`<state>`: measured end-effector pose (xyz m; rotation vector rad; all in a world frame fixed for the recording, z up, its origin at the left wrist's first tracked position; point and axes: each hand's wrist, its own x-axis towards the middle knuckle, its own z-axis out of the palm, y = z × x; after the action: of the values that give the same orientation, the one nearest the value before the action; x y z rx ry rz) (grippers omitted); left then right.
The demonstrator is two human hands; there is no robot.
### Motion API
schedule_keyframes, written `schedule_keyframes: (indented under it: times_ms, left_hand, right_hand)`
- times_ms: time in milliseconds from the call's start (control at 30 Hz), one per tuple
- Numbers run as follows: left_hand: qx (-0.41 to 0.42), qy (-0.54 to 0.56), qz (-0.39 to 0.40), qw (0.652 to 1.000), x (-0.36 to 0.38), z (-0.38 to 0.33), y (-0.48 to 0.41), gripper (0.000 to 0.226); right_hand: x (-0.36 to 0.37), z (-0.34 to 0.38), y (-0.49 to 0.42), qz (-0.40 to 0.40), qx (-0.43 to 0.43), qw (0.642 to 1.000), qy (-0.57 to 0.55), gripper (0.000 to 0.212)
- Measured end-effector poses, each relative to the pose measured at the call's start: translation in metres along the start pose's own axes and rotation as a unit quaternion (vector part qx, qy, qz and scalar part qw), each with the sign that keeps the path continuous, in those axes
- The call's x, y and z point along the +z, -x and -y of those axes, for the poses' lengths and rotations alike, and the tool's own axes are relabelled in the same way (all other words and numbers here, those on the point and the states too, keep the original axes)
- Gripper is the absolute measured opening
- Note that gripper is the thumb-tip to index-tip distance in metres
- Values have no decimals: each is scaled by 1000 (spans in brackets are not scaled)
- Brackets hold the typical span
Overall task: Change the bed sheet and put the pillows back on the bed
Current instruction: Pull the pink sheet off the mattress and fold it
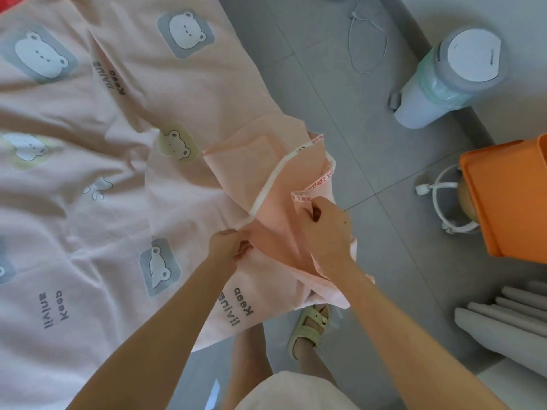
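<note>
A pink bed sheet [118, 184] printed with white bears and grey lettering lies spread over the bed, filling the left of the head view. Its corner [278, 179] is folded back and bunched at the bed's right edge, showing the plain underside and a white hem with red print. My left hand [228, 247] pinches the hem where the fold starts. My right hand [325, 229] grips the bunched corner just to the right of it. No pillows are in view.
Grey tiled floor runs right of the bed. A white pedal bin [444, 78] stands at the upper right, with a white cable [367, 39] beside it. An orange plastic box [509, 199] sits at the right edge, a white radiator [509, 315] below it. My sandalled foot [310, 327] is under the sheet corner.
</note>
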<state>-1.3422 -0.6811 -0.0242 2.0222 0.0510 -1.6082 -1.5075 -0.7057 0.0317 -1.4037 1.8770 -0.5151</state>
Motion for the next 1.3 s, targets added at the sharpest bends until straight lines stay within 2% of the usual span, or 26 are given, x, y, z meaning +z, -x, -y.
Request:
schedule_keyframes:
  times_ms: [100,233,333,433,467,600,700,767,867,1067,1133,1233,1300]
  left_hand:
    - [122,-7,-7,993,4,-11,32,23]
    - [274,-17,60,960,5,-38,101,18]
    - [355,-44,89,929,13,-59,153,25]
    - [406,-66,104,906,22,-77,212,3]
    - [419,-66,104,900,25,-82,227,5]
    - [432,-41,93,896,27,-101,264,2]
    - [443,-79,107,887,26,-103,270,15]
    - [442,-107,103,885,25,-101,266,25]
    - [454,-165,80,872,27,-99,254,25]
    - [486,-299,32,821,44,-110,255,40]
    - [474,-310,36,823,50,-114,252,34]
    - [441,-316,46,839,60,-116,248,33]
    - [428,-315,35,846,68,-113,244,32]
  right_hand:
    - [-35,7,12,-2,-16,999,-46,32]
    - [-98,22,22,-33,-10,994,-101,20]
    - [-136,42,28,-37,-22,990,-137,20]
    - [-171,78,40,-34,-56,982,-178,13]
    - [-177,91,43,-26,-68,980,-187,13]
    - [-182,134,60,52,-106,975,-188,18]
    - [-174,144,63,98,-103,972,-186,26]
    - [-170,144,60,95,-91,974,-184,24]
    - [-167,141,59,94,-78,978,-168,19]
    - [-170,144,43,132,-91,985,-70,18]
    - [-173,142,35,165,-101,980,-49,22]
    - [-178,135,19,201,-144,969,2,46]
    - [-180,128,7,238,-170,956,38,44]
